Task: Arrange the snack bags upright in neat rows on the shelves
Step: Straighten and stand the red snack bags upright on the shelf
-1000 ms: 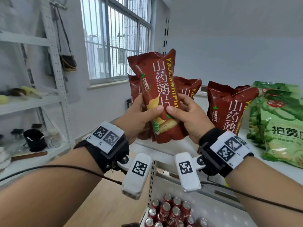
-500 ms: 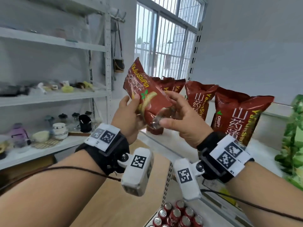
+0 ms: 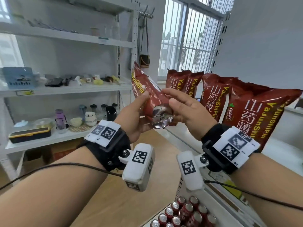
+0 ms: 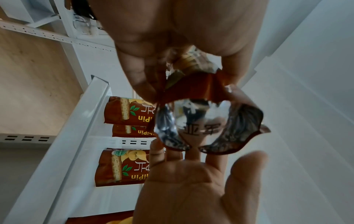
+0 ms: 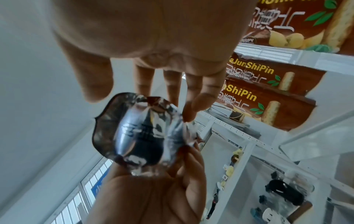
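Note:
A red snack bag (image 3: 154, 102) is tilted in the air, its silver bottom (image 4: 206, 121) turned toward me. My left hand (image 3: 141, 112) grips it from the left, thumb on top and fingers curled round the lower part (image 4: 145, 78). My right hand (image 3: 177, 102) has its fingers nearly straight, and one fingertip (image 5: 189, 112) touches the bag's right edge (image 5: 141, 133). Several matching red bags (image 3: 214, 97) stand upright in a row on the white shelf (image 3: 278, 154) to the right. The nearest of them (image 3: 255, 115) stands behind my right wrist.
Red drink cans (image 3: 185, 212) fill the shelf level below my hands. On the left, a white rack (image 3: 65, 89) holds cups, bottles and a dark box (image 3: 29, 135). A small handbag (image 3: 144, 60) hangs beside the barred window (image 3: 188, 46). Wooden floor lies between the two racks.
The bag has gone from upright to tilted, with its bottom toward me, and has shifted left. My right hand's fingers have straightened and loosened off it. My view has swung left.

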Tool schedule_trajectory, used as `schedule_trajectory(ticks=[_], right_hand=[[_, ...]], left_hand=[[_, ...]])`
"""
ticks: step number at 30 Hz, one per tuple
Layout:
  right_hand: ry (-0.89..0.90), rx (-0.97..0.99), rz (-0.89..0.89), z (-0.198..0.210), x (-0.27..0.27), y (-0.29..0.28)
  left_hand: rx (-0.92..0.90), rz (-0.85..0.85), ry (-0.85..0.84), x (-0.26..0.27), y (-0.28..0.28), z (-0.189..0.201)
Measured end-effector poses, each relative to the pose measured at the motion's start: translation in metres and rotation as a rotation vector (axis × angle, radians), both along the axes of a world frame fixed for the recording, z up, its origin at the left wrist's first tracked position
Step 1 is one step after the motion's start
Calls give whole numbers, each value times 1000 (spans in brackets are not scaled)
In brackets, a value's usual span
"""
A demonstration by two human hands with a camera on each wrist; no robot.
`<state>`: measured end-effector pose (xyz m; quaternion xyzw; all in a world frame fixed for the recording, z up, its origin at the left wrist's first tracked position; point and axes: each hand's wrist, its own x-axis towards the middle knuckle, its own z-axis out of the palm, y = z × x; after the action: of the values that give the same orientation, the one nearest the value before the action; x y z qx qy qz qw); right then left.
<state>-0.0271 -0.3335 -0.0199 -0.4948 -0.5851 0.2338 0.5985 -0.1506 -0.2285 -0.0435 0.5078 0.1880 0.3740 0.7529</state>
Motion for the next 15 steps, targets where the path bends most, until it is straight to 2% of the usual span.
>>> schedule_trajectory(ticks=[5,11,15], right_hand=[[82,-57,-124,-1,5,12],[-25,-103,-198,-3,10,12],[76,-124,-238,3,16,8]], left_hand=[[48,-18,-44,-1,-3,-4],[80,-61,-19,5,-7,0],[39,-87,-47,19,-11,0]])
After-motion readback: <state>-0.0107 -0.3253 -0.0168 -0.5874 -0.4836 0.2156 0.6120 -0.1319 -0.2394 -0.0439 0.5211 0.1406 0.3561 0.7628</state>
